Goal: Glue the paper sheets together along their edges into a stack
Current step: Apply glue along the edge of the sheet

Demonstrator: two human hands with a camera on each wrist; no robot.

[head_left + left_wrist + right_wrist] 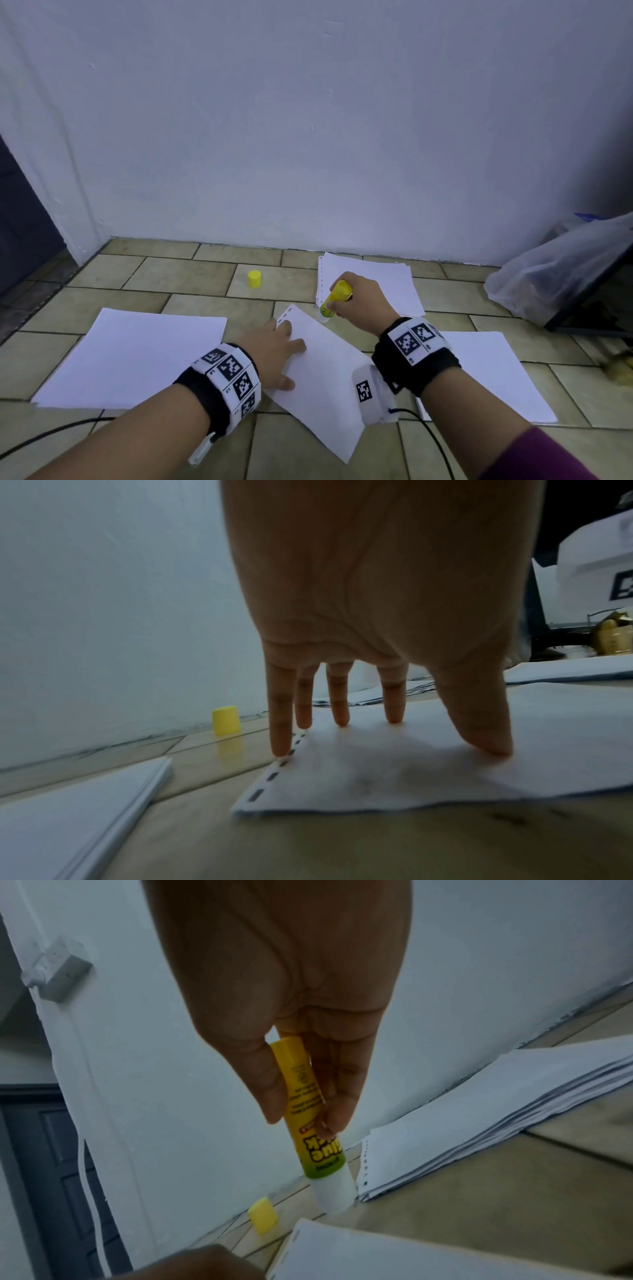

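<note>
A white sheet (329,370) with punched slots along its far edge lies slanted on the tiled floor. My left hand (274,346) presses it flat with straight, spread fingers (342,712). My right hand (359,301) grips an uncapped yellow glue stick (334,301), tip down, just above the sheet's far right corner (308,1231). The stick's white tip (334,1195) hangs slightly above the floor beside the sheet. A paper stack (373,284) lies behind my right hand; its holed edge (368,1164) faces the stick.
The yellow cap (255,278) stands on the tiles near the wall. Another paper pile (133,356) lies to the left, and a sheet (489,373) to the right. A plastic bag (555,263) and dark frame sit far right. Cables trail near my forearms.
</note>
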